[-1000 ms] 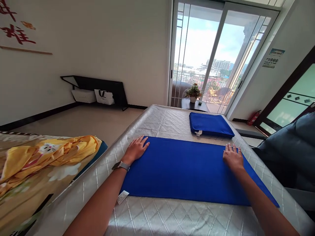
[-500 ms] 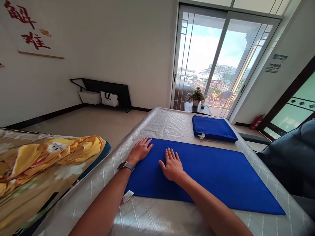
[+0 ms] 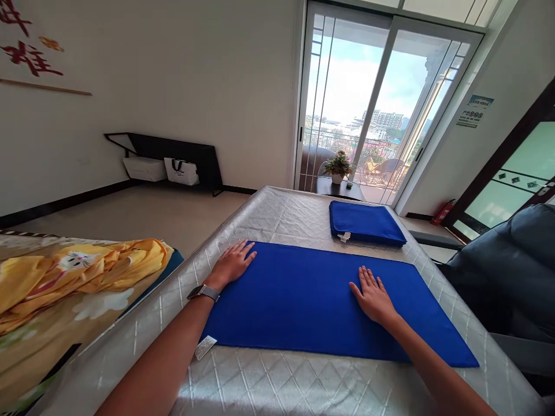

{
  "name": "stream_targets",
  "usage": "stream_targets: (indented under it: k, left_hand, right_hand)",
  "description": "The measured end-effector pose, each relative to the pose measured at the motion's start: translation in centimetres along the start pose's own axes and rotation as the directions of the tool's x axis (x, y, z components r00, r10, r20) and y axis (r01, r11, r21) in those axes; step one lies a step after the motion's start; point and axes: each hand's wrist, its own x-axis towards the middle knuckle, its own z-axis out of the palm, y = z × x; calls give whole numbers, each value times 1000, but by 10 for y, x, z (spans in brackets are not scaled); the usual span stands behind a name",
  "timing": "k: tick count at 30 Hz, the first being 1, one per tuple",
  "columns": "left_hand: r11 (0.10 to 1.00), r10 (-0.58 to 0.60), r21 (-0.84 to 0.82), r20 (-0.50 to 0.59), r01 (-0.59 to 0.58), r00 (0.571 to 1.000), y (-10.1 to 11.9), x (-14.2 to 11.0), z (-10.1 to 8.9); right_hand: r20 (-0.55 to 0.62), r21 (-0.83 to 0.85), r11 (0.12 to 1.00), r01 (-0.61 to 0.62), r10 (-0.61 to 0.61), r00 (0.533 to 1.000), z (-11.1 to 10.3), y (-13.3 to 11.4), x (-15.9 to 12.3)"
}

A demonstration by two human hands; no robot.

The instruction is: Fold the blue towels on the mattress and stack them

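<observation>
A flat blue fabric piece (image 3: 303,300) with a white label (image 3: 205,347) at its near left corner lies spread on a quilted silver-grey mattress (image 3: 277,381). My left hand (image 3: 229,264) rests flat on its left edge, fingers stretched, a watch on the wrist. Toward the right half of the cloth, my right hand (image 3: 372,296) lies palm down with fingers extended. Neither hand grips anything. Beyond the cloth sits a folded stack of blue fabric (image 3: 366,222) with a small white tag.
To the left is a bed with yellow cartoon cloth (image 3: 87,266) on it. A black leather seat (image 3: 515,266) stands at the right. Farther back are a low black rack (image 3: 173,150) with a white bag (image 3: 181,172), a potted plant (image 3: 338,166) and sliding glass doors (image 3: 377,81).
My right hand has slid rightward across the blue fabric, away from my left hand. My left hand stays on the left edge. The view has shifted slightly right.
</observation>
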Motion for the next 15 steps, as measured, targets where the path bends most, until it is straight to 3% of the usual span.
stream_targets:
  k: [4,7,10,15]
  left_hand:
    - [1000,-14,-6,22,14,1000,2,-2,-4]
    - [1000,-19,-14,15,19,1000,0,-1,-3]
    - [1000,-6,-3,3,6,1000,-3,0,0]
    - [1000,-2,5,13,1,1000,-5,1,2]
  right_hand:
    - [-79,-23,978,-206,203,976,5,98,-5]
    - [-130,17,947,-322,321,938,6,154,-9]
    - [-160,50,927,-372,375,913,8,181,-10]
    - [-182,62,931,-360,365,913,12,186,-8]
